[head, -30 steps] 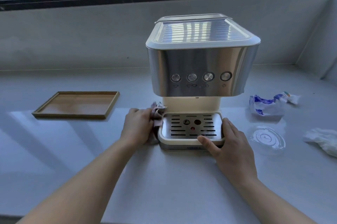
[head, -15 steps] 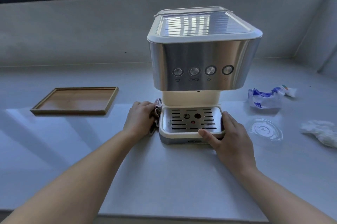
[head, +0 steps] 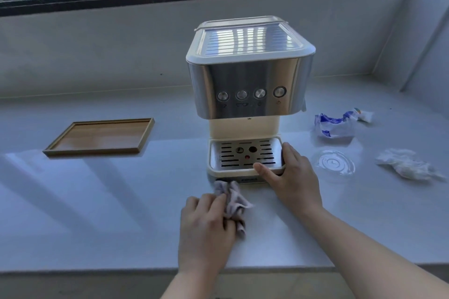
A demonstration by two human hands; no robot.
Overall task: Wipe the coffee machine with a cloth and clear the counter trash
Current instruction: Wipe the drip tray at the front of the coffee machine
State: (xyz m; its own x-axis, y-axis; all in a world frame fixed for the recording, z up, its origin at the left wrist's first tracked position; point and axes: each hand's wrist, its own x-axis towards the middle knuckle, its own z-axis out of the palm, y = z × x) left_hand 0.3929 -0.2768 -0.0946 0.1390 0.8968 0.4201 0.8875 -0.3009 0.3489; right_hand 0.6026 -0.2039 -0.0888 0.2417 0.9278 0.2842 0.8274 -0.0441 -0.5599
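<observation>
On the counter point(head: 121, 201) before the machine point(head: 247, 94), the left hand point(head: 206, 225) is closed around the cloth point(head: 232, 199) — soft, light, best bunched; the right hand point(head: 291, 177) lies open on the drip tray point(head: 216, 155) corner.

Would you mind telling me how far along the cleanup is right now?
Nothing looks finished. In hand: the left hand grips the cloth at the coffee machine base, while the right hand steadies the drip tray. Left: the blue wrapper, clear lid and crumpled tissue remain on the counter.
</observation>
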